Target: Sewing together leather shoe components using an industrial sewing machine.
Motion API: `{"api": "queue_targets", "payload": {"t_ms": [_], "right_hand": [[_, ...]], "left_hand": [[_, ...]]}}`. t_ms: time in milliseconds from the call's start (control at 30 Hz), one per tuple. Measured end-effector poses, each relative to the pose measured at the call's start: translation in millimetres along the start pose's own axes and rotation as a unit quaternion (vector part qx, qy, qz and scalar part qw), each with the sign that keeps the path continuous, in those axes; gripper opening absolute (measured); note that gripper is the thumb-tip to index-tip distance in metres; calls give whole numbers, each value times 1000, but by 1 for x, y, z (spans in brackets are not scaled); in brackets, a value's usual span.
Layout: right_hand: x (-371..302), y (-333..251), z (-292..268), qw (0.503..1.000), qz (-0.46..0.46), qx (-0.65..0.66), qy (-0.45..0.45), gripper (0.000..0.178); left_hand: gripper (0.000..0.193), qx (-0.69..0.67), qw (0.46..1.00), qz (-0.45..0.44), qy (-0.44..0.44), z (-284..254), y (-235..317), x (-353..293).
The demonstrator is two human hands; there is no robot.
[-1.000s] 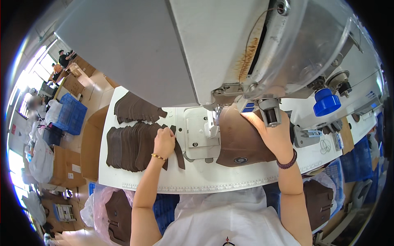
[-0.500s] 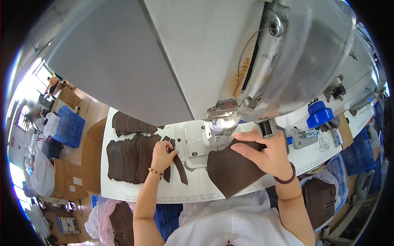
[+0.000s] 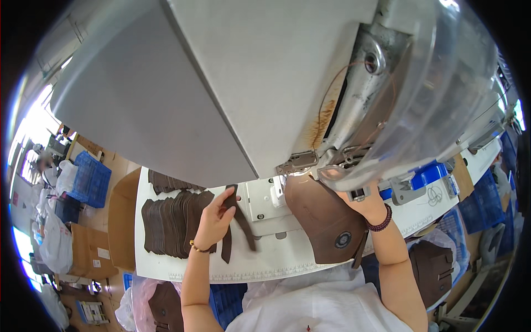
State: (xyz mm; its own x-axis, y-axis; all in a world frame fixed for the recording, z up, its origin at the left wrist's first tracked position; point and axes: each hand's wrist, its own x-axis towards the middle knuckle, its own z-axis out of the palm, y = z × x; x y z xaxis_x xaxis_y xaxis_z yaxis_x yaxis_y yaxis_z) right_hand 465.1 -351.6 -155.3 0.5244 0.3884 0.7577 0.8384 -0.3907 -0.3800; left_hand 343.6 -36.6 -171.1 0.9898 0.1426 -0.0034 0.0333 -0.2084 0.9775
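Observation:
My left hand (image 3: 214, 221) pinches a narrow dark brown leather strip (image 3: 243, 226), whose lower end is blurred. A second strip (image 3: 227, 246) lies just beneath that hand, beside a row of stacked brown leather pieces (image 3: 168, 224). At the right, a larger brown leather panel (image 3: 318, 221) with a round emblem has its far end under the sewing machine's head (image 3: 296, 163). My right hand (image 3: 369, 207) is closed at the panel's right edge, its fingertips partly hidden by the machine. A thin strip hangs along that edge near the wrist.
The sewing machine's large pale arm (image 3: 221, 99) and clear shield (image 3: 437, 94) fill the upper view. A ruler strip runs along the white table's front edge (image 3: 265, 266). Blue plastic parts (image 3: 428, 176) stand at right; a cardboard box (image 3: 124, 221) adjoins the table's left.
The panel now shows a face with a round emblem, and its far end has moved under the machine head. My left hand has lifted a strip slightly. The view has shifted a little.

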Motion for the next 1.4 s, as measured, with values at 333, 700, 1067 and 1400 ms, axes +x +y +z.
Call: {"api": "queue_targets", "payload": {"t_ms": [333,700,1067,1400], "right_hand": [[13,-21,-14,1000,7,-3,-3,17],[14,-21,-15,1000,-10,11,-26,24],[9,-16,-15,998,-25,-41,-38,25],[-12,27,7,996,-46,-45,-59,24]], "left_hand": [[39,288,834,469,41,57,71,8],[27,368,701,604,89,73,75,19],[31,396,702,589,48,68,81,17],[32,454,654,605,15,61,98,20]]}}
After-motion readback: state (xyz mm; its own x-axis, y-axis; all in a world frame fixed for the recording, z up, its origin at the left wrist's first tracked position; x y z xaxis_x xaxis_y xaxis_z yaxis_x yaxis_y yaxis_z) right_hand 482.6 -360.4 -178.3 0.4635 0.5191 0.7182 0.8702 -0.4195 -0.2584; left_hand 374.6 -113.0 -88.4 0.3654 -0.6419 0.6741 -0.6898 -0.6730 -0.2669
